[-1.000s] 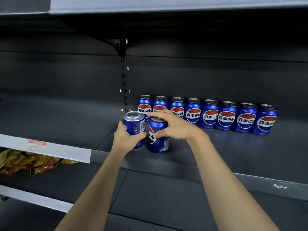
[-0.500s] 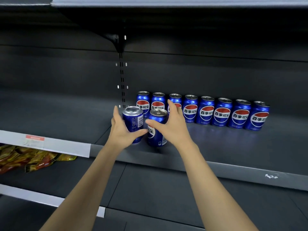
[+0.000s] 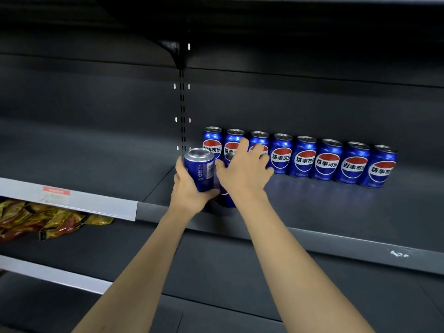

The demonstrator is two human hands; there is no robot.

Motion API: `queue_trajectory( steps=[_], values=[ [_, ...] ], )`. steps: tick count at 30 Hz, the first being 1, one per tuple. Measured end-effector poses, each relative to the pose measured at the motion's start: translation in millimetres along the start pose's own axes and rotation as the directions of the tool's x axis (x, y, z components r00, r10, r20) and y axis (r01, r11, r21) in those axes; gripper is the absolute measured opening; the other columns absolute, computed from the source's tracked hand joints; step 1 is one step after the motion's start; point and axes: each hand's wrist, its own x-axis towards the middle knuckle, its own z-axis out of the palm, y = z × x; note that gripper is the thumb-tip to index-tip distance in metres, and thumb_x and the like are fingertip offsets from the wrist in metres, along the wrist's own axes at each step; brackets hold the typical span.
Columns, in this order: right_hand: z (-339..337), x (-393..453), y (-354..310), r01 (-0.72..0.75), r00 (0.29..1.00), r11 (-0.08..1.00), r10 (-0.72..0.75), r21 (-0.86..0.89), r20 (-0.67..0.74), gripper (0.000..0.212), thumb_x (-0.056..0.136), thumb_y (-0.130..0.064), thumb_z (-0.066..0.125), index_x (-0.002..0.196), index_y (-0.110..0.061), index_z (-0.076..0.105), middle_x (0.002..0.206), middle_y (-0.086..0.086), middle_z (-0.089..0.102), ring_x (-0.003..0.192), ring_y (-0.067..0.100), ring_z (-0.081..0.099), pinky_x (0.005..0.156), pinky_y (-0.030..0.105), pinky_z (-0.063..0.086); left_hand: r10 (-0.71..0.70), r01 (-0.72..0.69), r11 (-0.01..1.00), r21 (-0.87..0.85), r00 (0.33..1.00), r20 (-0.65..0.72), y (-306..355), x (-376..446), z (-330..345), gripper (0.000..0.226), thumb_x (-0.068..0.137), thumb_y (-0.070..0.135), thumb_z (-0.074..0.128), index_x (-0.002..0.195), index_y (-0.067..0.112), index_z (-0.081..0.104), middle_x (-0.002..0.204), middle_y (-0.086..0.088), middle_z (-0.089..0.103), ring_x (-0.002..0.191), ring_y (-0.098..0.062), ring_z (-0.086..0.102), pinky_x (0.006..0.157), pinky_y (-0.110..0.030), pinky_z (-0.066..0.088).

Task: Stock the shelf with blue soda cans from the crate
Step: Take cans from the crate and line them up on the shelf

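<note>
Blue can (image 3: 200, 170) in left hand (image 3: 189, 191), shelf (image 3: 336, 212) front open

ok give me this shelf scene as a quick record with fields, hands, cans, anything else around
left hand: grips a blue can, upright, barcode side facing the camera
right hand: laid over a second can, mostly hiding it; grip cannot be told
back row: eight blue cans upright along the rear of the shelf, logos forward
second row: just the two cans at the hands, at the left end in front of the back row
lower left: snack packets on the shelf below, under a price strip
crate: not in view
</note>
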Motion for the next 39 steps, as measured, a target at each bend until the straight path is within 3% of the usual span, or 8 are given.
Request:
queue_trajectory(
  steps=[3, 7, 15, 18, 22, 27, 34, 39],
  values=[
    [-2.9, 8.5, -0.9, -0.056, 0.984, 0.997, 0.063, -0.047, 0.165, 0.077, 0.084, -0.058, 0.059, 0.139, -0.014, 0.027, 0.144, 0.016, 0.024, 0.128, 0.036, 0.033, 0.093, 0.048, 0.039, -0.001, 0.001, 1.000, 0.003, 1.000, -0.021, 0.5, 1.2, 1.7, 0.121, 0.053, 0.025, 0.090, 0.144, 0.026, 0.011, 0.141, -0.006, 0.038, 0.125, -0.026, 0.045, 0.099, -0.050, 0.044],
    [-5.7, 12.5, 1.7, -0.072, 0.966, 0.997, 0.067, 0.008, 0.251, 0.086, 0.077, -0.051, 0.071, 0.138, -0.012, 0.026, 0.139, 0.016, 0.026, 0.120, 0.035, 0.042, 0.085, 0.038, 0.042, -0.004, 0.004, 1.000, 0.006, 0.999, -0.033, 1.7, 3.9, 3.3, 0.109, 0.060, 0.017, 0.086, 0.142, 0.017, 0.015, 0.137, -0.006, 0.041, 0.120, -0.026, 0.048, 0.097, -0.048, 0.045],
    [-12.6, 33.3, 22.4, -0.017, 0.946, 0.954, -0.081, 0.298, 0.313, 0.060, 0.073, -0.019, 0.076, 0.120, -0.006, 0.042, 0.124, 0.011, 0.048, 0.098, 0.024, 0.052, 0.063, 0.028, 0.040, -0.006, 0.008, 0.999, 0.049, 0.999, -0.047, 1.0, 9.6, -2.2, 0.093, 0.066, 0.015, 0.081, 0.138, 0.017, 0.023, 0.127, -0.002, 0.053, 0.112, -0.022, 0.055, 0.094, -0.042, 0.048],
    [-14.5, 46.0, 30.2, 0.072, 0.918, 0.921, -0.212, 0.383, 0.336, 0.065, 0.075, -0.018, 0.076, 0.130, -0.009, 0.044, 0.131, 0.007, 0.047, 0.105, 0.017, 0.046, 0.077, 0.023, 0.038, -0.011, 0.014, 0.999, 0.038, 0.998, -0.060, -0.1, 12.6, -4.1, 0.091, 0.066, 0.015, 0.081, 0.138, 0.018, 0.025, 0.125, 0.000, 0.053, 0.110, -0.021, 0.055, 0.093, -0.041, 0.048],
    [-8.8, 62.2, 33.3, 0.057, 0.890, 0.856, -0.277, 0.514, 0.362, 0.077, 0.075, -0.015, 0.078, 0.141, -0.016, 0.039, 0.142, 0.001, 0.043, 0.127, 0.015, 0.041, 0.089, 0.022, 0.037, -0.027, 0.026, 1.000, -0.008, 0.997, -0.071, 0.2, 19.3, -5.6, 0.089, 0.067, 0.012, 0.081, 0.137, 0.018, 0.026, 0.122, 0.001, 0.052, 0.106, -0.017, 0.053, 0.088, -0.032, 0.046],
    [3.7, 82.1, 34.3, 0.001, 0.873, 0.816, -0.283, 0.579, 0.397, 0.080, 0.079, -0.012, 0.075, 0.146, -0.022, 0.034, 0.147, -0.003, 0.037, 0.130, 0.015, 0.039, 0.090, 0.022, 0.037, -0.021, 0.017, 0.999, -0.046, 0.997, -0.076, -0.9, 30.0, -7.9, 0.092, 0.067, 0.009, 0.081, 0.139, 0.017, 0.025, 0.127, -0.001, 0.051, 0.108, -0.016, 0.052, 0.086, -0.028, 0.045],
    [24.3, 98.6, 39.4, -0.044, 0.792, 0.822, -0.317, 0.567, 0.522, 0.079, 0.084, -0.019, 0.071, 0.146, -0.032, 0.024, 0.149, -0.004, 0.030, 0.129, 0.014, 0.037, 0.101, 0.028, 0.035, -0.022, 0.019, 0.998, -0.053, 0.998, -0.051, -2.2, 42.2, -5.3, 0.092, 0.066, 0.007, 0.081, 0.138, 0.019, 0.026, 0.120, 0.004, 0.052, 0.102, -0.013, 0.053, 0.080, -0.024, 0.044],
    [20.9, 106.5, 42.9, 0.116, 0.760, 0.866, -0.393, 0.487, 0.517, 0.088, 0.082, -0.016, 0.073, 0.147, -0.036, 0.017, 0.154, -0.008, 0.014, 0.140, 0.017, 0.020, 0.103, 0.029, 0.028, -0.031, 0.029, 0.998, -0.057, 0.999, -0.026, -4.6, 48.5, -2.2, 0.090, 0.065, 0.006, 0.081, 0.137, 0.020, 0.028, 0.117, 0.006, 0.052, 0.103, -0.013, 0.055, 0.080, -0.024, 0.045]
  ],
)
